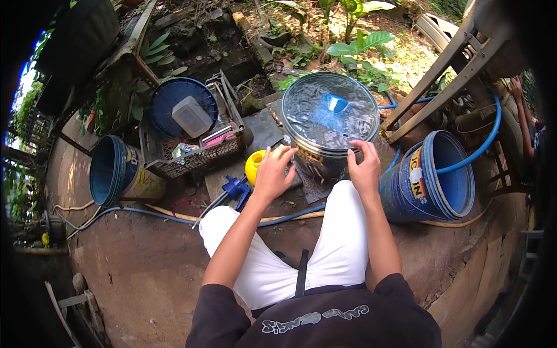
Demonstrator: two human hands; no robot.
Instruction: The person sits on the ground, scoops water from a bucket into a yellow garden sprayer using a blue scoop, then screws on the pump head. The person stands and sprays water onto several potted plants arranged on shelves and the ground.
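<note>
A bucket (333,152) filled to near the brim with water stands in front of my knees. In its rippling water sits a blue and white object (335,104) whose kind I cannot make out. At the bucket's near left side is my left hand (275,169), fingers bent but apart, with nothing visible in it. My right hand (364,166) is by the near right rim, thumb and fingers spread; whether it touches the rim I cannot tell. Just left of my left hand is a round yellow container (253,167), partly hidden by it. A blue plastic piece (235,190) lies below that.
A grey plastic crate (191,165) at left holds a blue round lid (161,104), a clear tub (192,117) and a pink brush (216,140). Buckets lie tipped at left (107,174) and right (430,174). Hoses (130,209) cross the ground. Wooden legs (432,81) stand right.
</note>
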